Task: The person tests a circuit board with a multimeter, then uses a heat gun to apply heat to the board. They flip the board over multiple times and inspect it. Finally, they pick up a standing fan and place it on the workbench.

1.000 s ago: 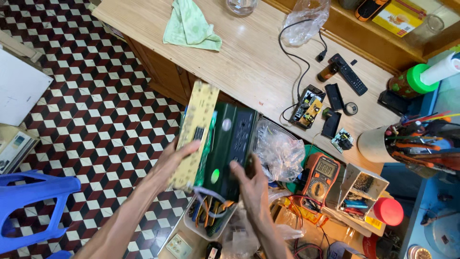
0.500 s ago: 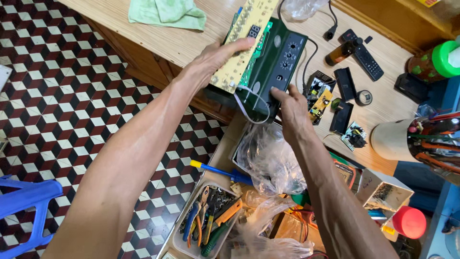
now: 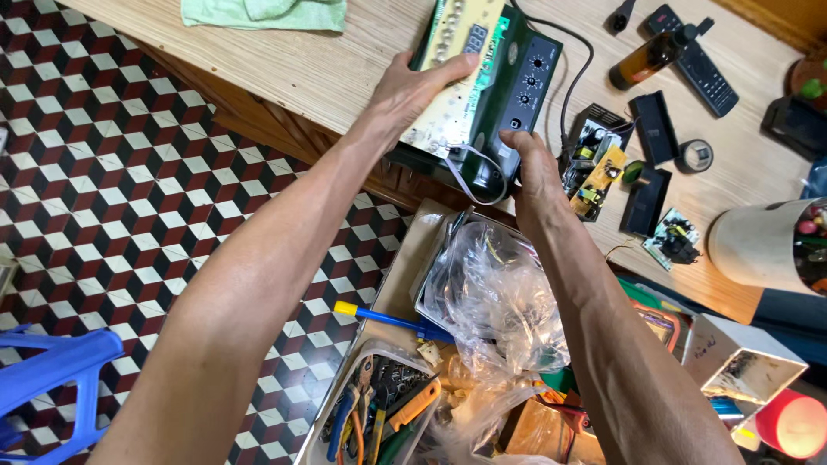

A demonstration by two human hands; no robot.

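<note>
Both hands are gripping a dark green electronic unit (image 3: 508, 95) that is sitting at the near edge of the wooden table (image 3: 284, 69), its near end slightly overhanging. The left hand (image 3: 413, 86) is lying flat and spread, fingers extended over the pale circuit board (image 3: 457, 77) resting along the unit's left side, thumb hooked toward the near corner. The right hand (image 3: 530, 164) is curling partly closed around the unit's near right corner, beside the grey ribbon cable (image 3: 474, 168) looping off the front. A black cord (image 3: 573, 86) is trailing from the unit's far side across the table. To the right, small loose circuit boards (image 3: 594, 164), black casing pieces (image 3: 655, 129) and a remote control (image 3: 693, 56) are lying close by; a green cloth (image 3: 267, 13) is lying at the far left. Below the table edge, a clear plastic bag (image 3: 491, 293) is sitting over a tray of hand tools (image 3: 379, 413). Judgement: to handle this well, the flat left palm should be keeping the loose board pressed against the body so the ribbon is not taking strain, and the unit should be resting fully on the wood, clear of the small parts and without dragging the cord.
</note>
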